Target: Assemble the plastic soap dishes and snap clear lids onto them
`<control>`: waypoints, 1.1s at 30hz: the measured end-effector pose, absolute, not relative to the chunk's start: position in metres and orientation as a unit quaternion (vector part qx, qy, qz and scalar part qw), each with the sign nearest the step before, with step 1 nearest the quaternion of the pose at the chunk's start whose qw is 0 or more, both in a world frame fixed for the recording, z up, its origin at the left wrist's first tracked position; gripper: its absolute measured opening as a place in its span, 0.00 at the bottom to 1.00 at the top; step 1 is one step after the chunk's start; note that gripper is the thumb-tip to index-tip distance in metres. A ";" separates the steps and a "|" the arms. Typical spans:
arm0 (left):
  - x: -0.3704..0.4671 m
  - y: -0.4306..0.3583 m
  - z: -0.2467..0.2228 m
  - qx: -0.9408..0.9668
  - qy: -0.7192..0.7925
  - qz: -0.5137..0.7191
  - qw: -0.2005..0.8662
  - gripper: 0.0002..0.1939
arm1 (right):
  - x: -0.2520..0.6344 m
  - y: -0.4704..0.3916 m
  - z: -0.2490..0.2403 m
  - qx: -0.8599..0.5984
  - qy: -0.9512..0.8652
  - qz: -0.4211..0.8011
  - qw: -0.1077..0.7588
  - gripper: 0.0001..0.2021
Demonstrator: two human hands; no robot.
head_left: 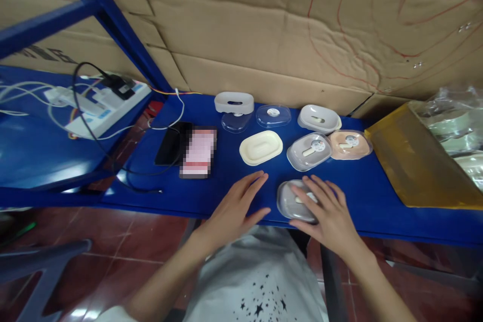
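Note:
A small grey oval box with a clear lid (290,201) sits near the table's front edge. My right hand (326,211) spans its right side, fingers over the top and far edge, thumb at the near edge. Inside the box a pale piece shows, partly covered by my fingers. To the left, my left hand (241,206) is held open over the front edge, fingers stretched and nothing in it. Beyond the hands lie a cream oval tray (261,148), a second grey lidded box (309,151) with a round sticker, and a peach lidded box (350,144).
At the back are a white oval piece with a slot (234,102), a clear lid (273,116) and a grey-white dish (319,118). Phones (198,153) lie left, near a power strip (109,110) with cables. A yellow-brown carton (418,161) of plastic-wrapped items stands right.

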State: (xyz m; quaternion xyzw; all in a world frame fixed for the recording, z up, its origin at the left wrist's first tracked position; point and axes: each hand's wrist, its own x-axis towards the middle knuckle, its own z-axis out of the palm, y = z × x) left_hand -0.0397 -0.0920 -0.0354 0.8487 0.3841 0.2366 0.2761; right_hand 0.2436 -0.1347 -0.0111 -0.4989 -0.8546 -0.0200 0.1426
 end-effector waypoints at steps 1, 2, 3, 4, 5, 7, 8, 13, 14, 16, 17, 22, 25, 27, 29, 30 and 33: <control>-0.041 -0.086 -0.032 0.850 0.392 0.245 0.255 0.41 | 0.257 -0.137 -0.011 -0.505 -0.851 -0.026 0.141 0.36; -0.042 -0.077 -0.028 0.852 0.401 0.250 0.226 0.38 | 0.272 -0.140 -0.012 -0.515 -0.845 -0.033 0.139 0.36; -0.043 -0.067 -0.025 0.856 0.411 0.249 0.193 0.36 | 0.288 -0.142 -0.013 -0.529 -0.836 -0.041 0.136 0.36; -0.043 -0.056 -0.023 0.859 0.422 0.243 0.158 0.35 | 0.304 -0.144 -0.014 -0.546 -0.825 -0.051 0.135 0.36; -0.042 -0.044 -0.021 0.862 0.432 0.233 0.128 0.34 | 0.320 -0.146 -0.014 -0.563 -0.813 -0.061 0.136 0.35; -0.042 -0.024 -0.021 0.870 0.439 0.206 0.091 0.28 | 0.346 -0.146 -0.015 -0.592 -0.789 -0.081 0.141 0.32; -0.043 -0.017 -0.021 0.874 0.437 0.195 0.083 0.24 | 0.355 -0.145 -0.014 -0.601 -0.781 -0.089 0.146 0.31; -0.054 -0.027 -0.028 0.884 0.423 0.189 0.065 0.10 | 0.355 -0.105 0.009 -0.587 -0.783 -0.081 0.186 0.29; -0.057 -0.035 -0.029 0.883 0.422 0.192 0.064 0.09 | 0.351 -0.088 0.016 -0.575 -0.791 -0.074 0.193 0.27; -0.065 -0.051 -0.032 0.881 0.423 0.202 0.072 0.08 | 0.343 -0.045 0.028 -0.557 -0.805 -0.064 0.194 0.23; -0.069 -0.058 -0.034 0.878 0.423 0.209 0.080 0.07 | 0.342 -0.020 0.032 -0.552 -0.810 -0.060 0.186 0.22; -0.083 -0.079 -0.042 0.858 0.436 0.243 0.119 0.06 | 0.348 0.085 0.032 -0.567 -0.821 -0.006 0.058 0.19; -0.084 -0.082 -0.044 0.849 0.446 0.246 0.141 0.13 | 0.352 0.108 0.033 -0.572 -0.819 -0.012 0.037 0.16; -0.082 -0.082 -0.043 0.840 0.460 0.243 0.155 0.24 | 0.348 0.103 0.040 -0.575 -0.817 -0.028 0.041 0.19; -0.079 -0.081 -0.042 0.828 0.474 0.241 0.176 0.36 | 0.334 0.081 0.048 -0.571 -0.817 -0.049 0.059 0.22; -0.078 -0.080 -0.042 0.822 0.480 0.242 0.190 0.41 | 0.323 0.064 0.052 -0.561 -0.822 -0.061 0.076 0.21; -0.076 -0.078 -0.044 0.804 0.486 0.258 0.224 0.48 | 0.271 -0.001 0.047 -0.468 -0.865 -0.099 0.154 0.17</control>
